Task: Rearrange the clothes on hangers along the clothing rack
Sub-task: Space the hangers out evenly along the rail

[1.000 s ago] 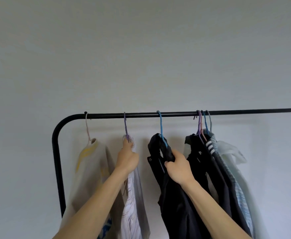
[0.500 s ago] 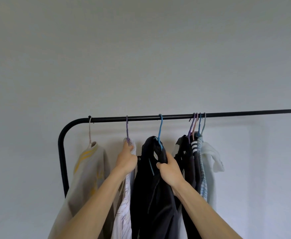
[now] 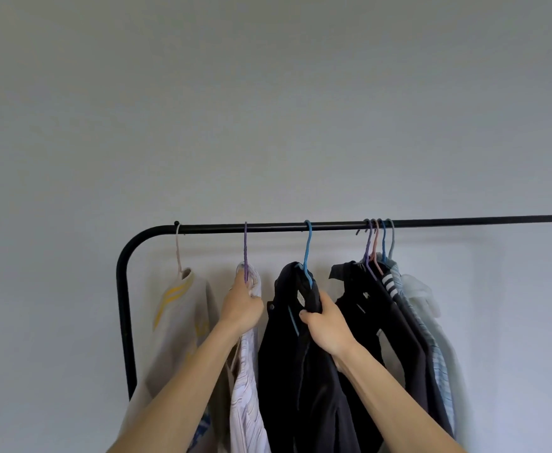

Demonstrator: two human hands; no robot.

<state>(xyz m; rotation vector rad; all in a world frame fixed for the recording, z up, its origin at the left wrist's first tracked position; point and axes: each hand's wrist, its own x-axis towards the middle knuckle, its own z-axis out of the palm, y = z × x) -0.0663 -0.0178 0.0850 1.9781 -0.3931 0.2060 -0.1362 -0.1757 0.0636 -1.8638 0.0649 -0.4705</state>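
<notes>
A: Where are the hands?
B: Both are raised at lower centre of the frame. The left hand [image 3: 240,308] has its fingers closed round the neck of the purple hanger [image 3: 245,253], bunching the collar of the striped shirt [image 3: 247,387]. The right hand [image 3: 327,325] is clamped on the collar of the black coat [image 3: 301,387], just under the blue hanger [image 3: 307,253].
A: And the rack?
B: The black rail [image 3: 464,221] crosses the middle of the frame and bends down at left. A cream top [image 3: 183,322] hangs nearest the bend on a pale hanger [image 3: 178,250].
A: What is right of the coat?
B: Four hooks [image 3: 379,237] bunched together on the rail, apart from the blue one, carrying dark, striped and pale clothes [image 3: 399,322] pressed against each other.
</notes>
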